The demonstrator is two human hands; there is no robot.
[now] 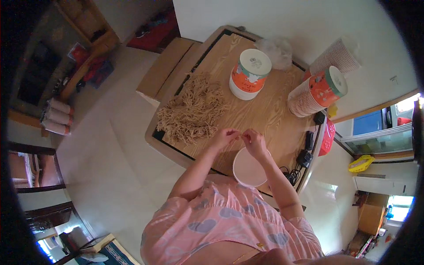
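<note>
Hovering above the table, left hand and right hand nearly meet, fingers curled inward; cannot tell whether they close or pinch anything. Tan stringy bundle lies along the left edge, near the left hand; white round tub sits at the near edge, below the right hand. Orange-and-white tub stands toward the far edge, tub stack near the right edge.

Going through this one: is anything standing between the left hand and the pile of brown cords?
Nothing visible stands between them: the left hand is right by the lower-right edge of the pile of brown cords. The white tub is off to that hand's right, nearer the person.
</note>
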